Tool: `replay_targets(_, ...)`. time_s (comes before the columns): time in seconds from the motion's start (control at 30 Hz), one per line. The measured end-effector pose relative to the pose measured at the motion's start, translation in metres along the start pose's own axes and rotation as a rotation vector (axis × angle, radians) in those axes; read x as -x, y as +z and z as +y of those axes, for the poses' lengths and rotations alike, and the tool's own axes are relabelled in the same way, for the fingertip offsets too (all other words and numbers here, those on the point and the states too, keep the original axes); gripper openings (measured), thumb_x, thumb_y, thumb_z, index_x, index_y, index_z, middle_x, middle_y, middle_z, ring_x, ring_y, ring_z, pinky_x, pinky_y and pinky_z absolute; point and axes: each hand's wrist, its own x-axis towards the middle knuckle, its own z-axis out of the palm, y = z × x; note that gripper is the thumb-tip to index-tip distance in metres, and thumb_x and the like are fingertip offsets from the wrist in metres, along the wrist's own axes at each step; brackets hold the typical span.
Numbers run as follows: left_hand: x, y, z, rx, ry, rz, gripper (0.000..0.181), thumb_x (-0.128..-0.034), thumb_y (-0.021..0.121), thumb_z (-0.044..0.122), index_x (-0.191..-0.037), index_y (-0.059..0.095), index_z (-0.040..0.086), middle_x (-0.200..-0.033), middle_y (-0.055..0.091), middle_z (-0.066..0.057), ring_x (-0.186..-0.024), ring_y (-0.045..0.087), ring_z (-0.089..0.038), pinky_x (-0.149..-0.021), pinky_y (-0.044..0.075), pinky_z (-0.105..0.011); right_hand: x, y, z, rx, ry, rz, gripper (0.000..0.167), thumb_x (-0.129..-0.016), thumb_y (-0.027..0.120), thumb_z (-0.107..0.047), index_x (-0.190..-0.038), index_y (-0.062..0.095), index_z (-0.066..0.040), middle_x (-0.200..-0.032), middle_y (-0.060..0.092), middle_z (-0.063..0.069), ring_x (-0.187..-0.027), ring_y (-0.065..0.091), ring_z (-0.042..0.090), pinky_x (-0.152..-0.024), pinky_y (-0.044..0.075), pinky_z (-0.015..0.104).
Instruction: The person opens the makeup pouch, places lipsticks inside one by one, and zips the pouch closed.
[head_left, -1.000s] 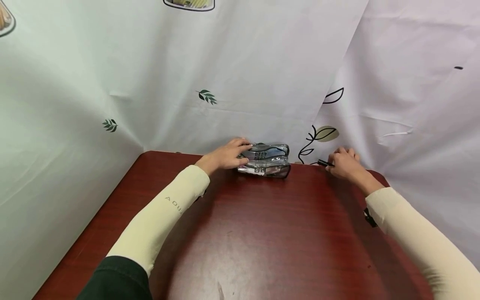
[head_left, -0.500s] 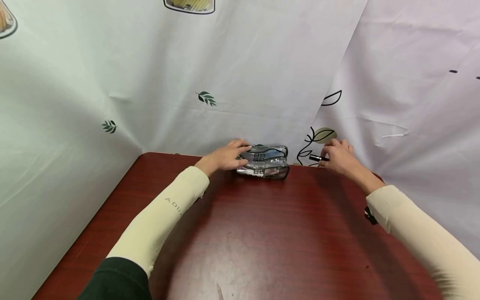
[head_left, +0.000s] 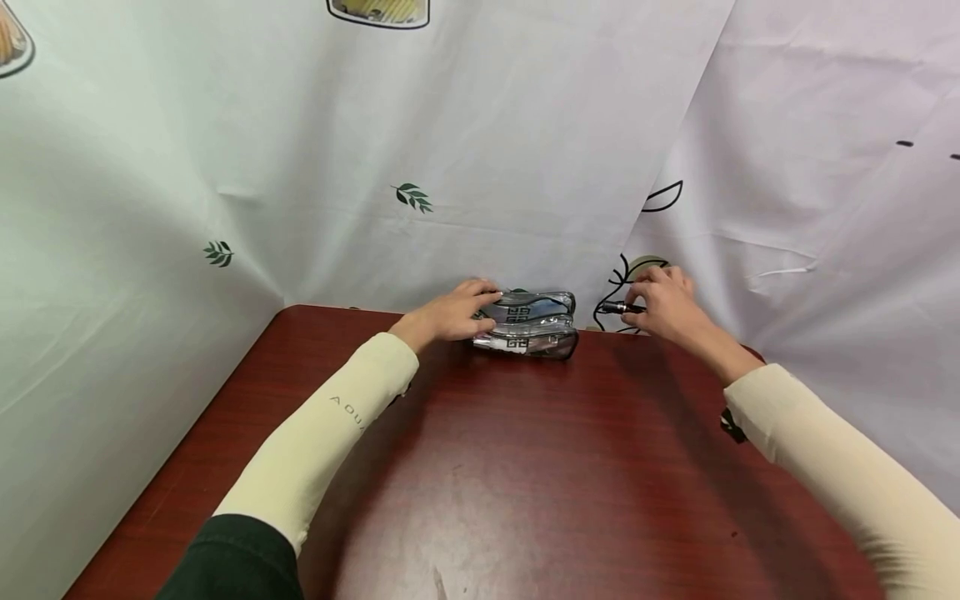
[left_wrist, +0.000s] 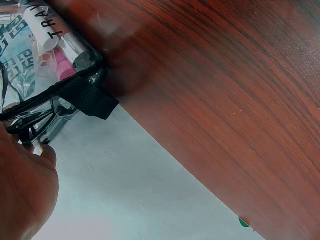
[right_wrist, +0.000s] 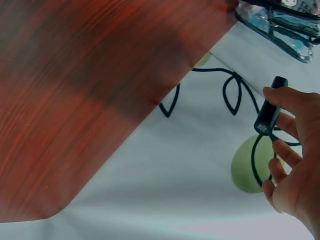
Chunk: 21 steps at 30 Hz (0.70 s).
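At the table's far edge lies a clear cosmetic pouch (head_left: 534, 325) with black trim and a printed pattern. My left hand (head_left: 452, 313) grips its left end, thumb at the front and fingers over the top. Through its plastic, the left wrist view shows a white tube lettered "TRAV" (left_wrist: 41, 27) and a pink item (left_wrist: 64, 65). To the right of the pouch, my right hand (head_left: 666, 307) pinches a small black tube, like a lipstick (right_wrist: 270, 107), between thumb and fingers. The hand is raised near the far edge, apart from the pouch.
The dark red wooden table (head_left: 525, 450) stretches toward me. White fabric printed with leaves (head_left: 510, 167) hangs close behind the far edge and along both sides. The table's rounded far right corner shows in the right wrist view.
My right hand has lifted a little and moved left toward the pouch with the black tube. The left hand and the pouch have stayed in place.
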Motion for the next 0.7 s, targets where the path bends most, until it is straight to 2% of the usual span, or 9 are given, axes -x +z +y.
replay_targets(0.2,0.001,-0.001,0.002,-0.002,-0.001,-0.002,0.080,-0.1095,0.056,0.064,-0.179,0.038,0.027,-0.186,0.029,0.001,-0.178,0.015,-0.028,-0.138,0.032,-0.061,-0.010,-0.001,-0.010,-0.017,-0.043,0.067,0.024,-0.095,0.087,-0.022,-0.108,0.082,-0.002,-0.147,0.061,0.029,-0.138,0.045,0.060,-0.106,0.037,0.075)
replay_targets(0.5,0.003,-0.005,0.006,0.003,-0.004,-0.007,0.079,-0.1101,0.057,0.061,-0.178,0.039,0.025,-0.187,0.028,-0.001,-0.177,0.016,-0.029,-0.138,0.032,-0.062,-0.022,-0.010,-0.036,-0.027,-0.065,0.032,0.024,-0.101,0.082,-0.023,-0.114,0.082,-0.003,-0.156,0.059,0.028,-0.142,0.043,0.058,-0.112,0.034,0.075)
replay_targets(0.7,0.002,-0.005,0.006,-0.002,-0.016,-0.012,0.079,-0.1097,0.057,0.060,-0.178,0.039,0.026,-0.187,0.029,-0.001,-0.178,0.016,-0.028,-0.138,0.032,-0.061,-0.034,-0.009,-0.058,-0.049,-0.088,0.043,0.026,-0.103,0.081,-0.024,-0.119,0.083,-0.003,-0.157,0.058,0.026,-0.145,0.044,0.056,-0.113,0.035,0.073)
